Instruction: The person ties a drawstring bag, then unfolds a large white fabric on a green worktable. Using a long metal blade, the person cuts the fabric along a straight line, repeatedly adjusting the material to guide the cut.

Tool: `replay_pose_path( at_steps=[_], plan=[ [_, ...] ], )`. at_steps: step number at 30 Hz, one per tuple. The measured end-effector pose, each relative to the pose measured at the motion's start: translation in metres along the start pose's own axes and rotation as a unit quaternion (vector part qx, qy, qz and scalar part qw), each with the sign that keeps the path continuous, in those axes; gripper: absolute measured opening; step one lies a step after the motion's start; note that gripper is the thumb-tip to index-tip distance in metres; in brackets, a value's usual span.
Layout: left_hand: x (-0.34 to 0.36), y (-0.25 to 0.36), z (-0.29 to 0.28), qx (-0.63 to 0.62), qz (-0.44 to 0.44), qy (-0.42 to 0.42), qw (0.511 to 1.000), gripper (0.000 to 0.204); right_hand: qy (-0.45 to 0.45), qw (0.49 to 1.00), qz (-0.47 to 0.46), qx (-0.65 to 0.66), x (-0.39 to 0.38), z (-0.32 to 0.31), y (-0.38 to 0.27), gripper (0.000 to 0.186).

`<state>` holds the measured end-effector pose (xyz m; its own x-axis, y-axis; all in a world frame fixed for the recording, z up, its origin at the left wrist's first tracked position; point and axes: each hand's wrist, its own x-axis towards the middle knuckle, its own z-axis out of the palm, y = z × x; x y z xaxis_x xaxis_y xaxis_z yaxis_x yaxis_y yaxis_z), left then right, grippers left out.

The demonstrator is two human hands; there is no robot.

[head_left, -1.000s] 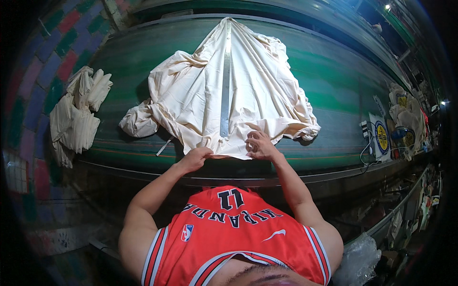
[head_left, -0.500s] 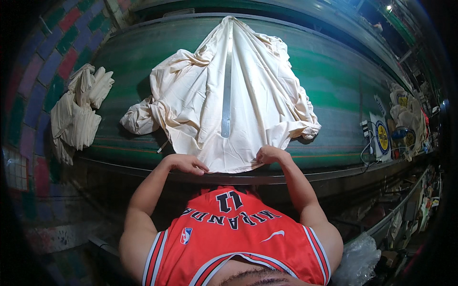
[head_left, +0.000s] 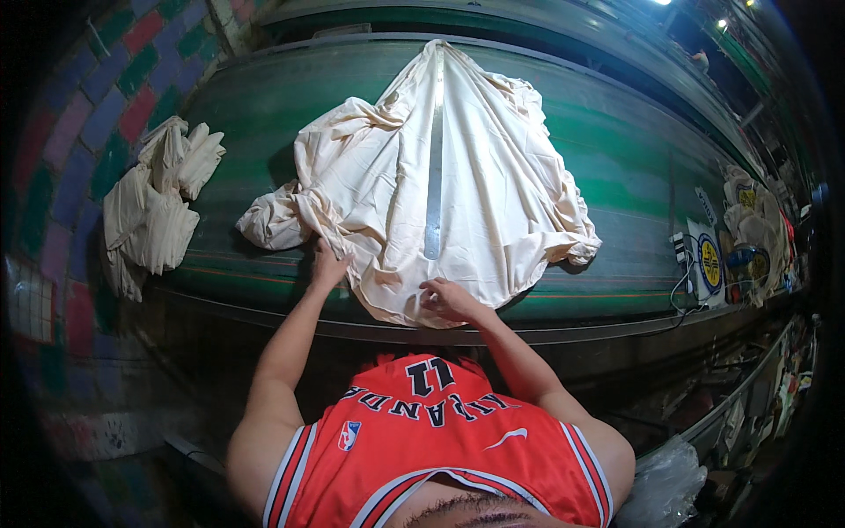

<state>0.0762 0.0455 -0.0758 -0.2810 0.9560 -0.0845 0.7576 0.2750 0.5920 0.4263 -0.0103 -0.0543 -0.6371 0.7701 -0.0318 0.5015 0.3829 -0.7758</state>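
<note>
A large cream cloth (head_left: 387,198) lies rumpled and spread out, narrowing to a point at its far end. Bunched folds line both its sides. Along its middle runs a long metal ruler-like strip (head_left: 435,189), lying on the fabric. My left hand (head_left: 329,264) is at the cloth's near left edge, fingers closed on the gathered fabric and partly hidden by it. Over the near hem, my right hand (head_left: 450,301) rests on or just above the cloth, its fingers bent and a little apart, holding nothing that I can see.
The green worktable (head_left: 616,176) has a metal front edge (head_left: 581,329). More cream cloth pieces (head_left: 150,211) are piled at its left end. At the right end are a printed white piece (head_left: 707,255), a cable (head_left: 678,286) and cream bags (head_left: 748,207). Clear plastic (head_left: 664,480) hangs low at right.
My left hand has moved from the near hem out to the left side and gripped the fabric. The right hand has shifted left along the hem, its fingers loosened.
</note>
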Motion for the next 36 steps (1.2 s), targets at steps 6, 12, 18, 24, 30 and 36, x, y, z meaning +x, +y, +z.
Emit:
replay_pose_path(
  at_steps=[6,12,18,24,30,36],
  plan=[
    [0.005,0.003,-0.027,-0.321,-0.071,-0.106,0.938,0.028,-0.043,0.991,0.057,-0.111,0.025,0.041,-0.017,0.046],
    [-0.008,-0.056,-0.104,-0.253,-0.073,-0.008,0.965,0.014,0.026,0.992,0.092,-0.088,0.029,0.059,-0.049,0.031],
    [-0.019,-0.087,-0.132,0.015,-0.183,-0.28,0.942,0.028,0.014,0.991,0.096,-0.093,0.035,0.067,-0.063,0.031],
    [-0.014,-0.056,-0.123,0.108,0.047,0.001,0.993,0.061,-0.016,0.991,0.107,-0.083,0.04,0.07,-0.06,0.041],
    [-0.025,-0.009,-0.084,0.133,0.257,0.163,0.943,0.056,-0.035,0.995,0.091,-0.032,0.041,0.054,-0.06,0.045],
    [-0.045,0.04,-0.037,0.009,0.336,-0.01,0.942,0.026,-0.032,0.994,0.093,0.051,0.029,0.032,-0.048,0.034]
  ],
)
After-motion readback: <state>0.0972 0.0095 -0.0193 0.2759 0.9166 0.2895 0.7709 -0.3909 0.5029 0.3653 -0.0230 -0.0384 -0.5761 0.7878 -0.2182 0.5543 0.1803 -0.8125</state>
